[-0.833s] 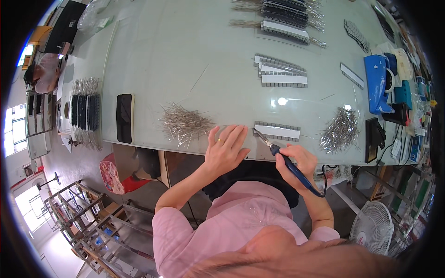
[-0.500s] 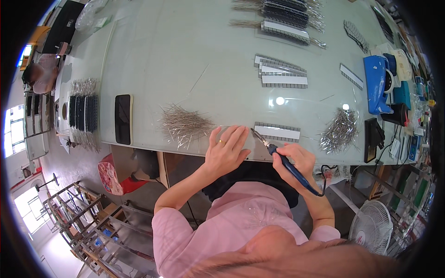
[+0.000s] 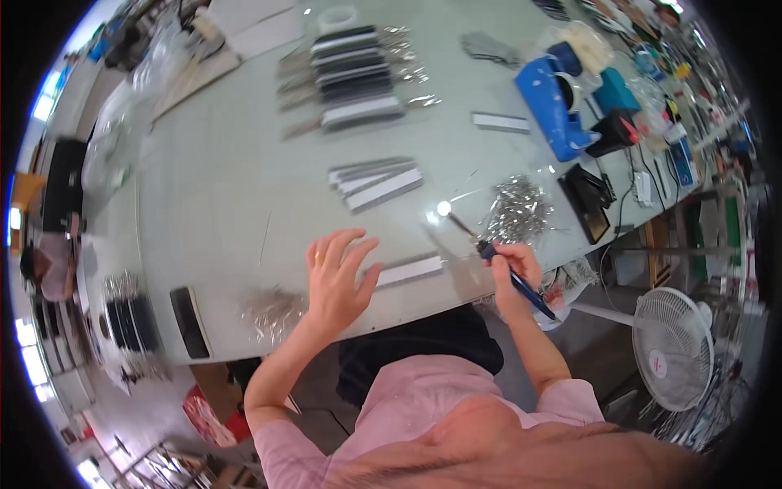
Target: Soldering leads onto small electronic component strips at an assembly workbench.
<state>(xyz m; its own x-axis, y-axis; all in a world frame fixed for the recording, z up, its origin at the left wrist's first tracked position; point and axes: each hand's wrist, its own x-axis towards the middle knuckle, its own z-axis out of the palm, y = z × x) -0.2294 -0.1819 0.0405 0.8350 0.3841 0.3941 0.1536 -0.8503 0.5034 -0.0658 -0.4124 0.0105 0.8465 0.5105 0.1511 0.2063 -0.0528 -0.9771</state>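
Head view, looking down. Nearest, left hand [image 3: 336, 281] spread flat, fingers apart, hovering over or resting on the table [image 3: 212, 204]; contact not clear. Just to its right, a long white strip [image 3: 410, 270], lying left to right, slightly tilted up. Right hand [image 3: 515, 265] closed around a blue soldering iron [image 3: 505, 265], tip pointing up-left beyond the strip's right end. Farther, shiny metal pieces [image 3: 515, 208].

A small black phone [image 3: 189, 322] lies screen-up, dark, at the table's [image 3: 220, 204] near left edge.
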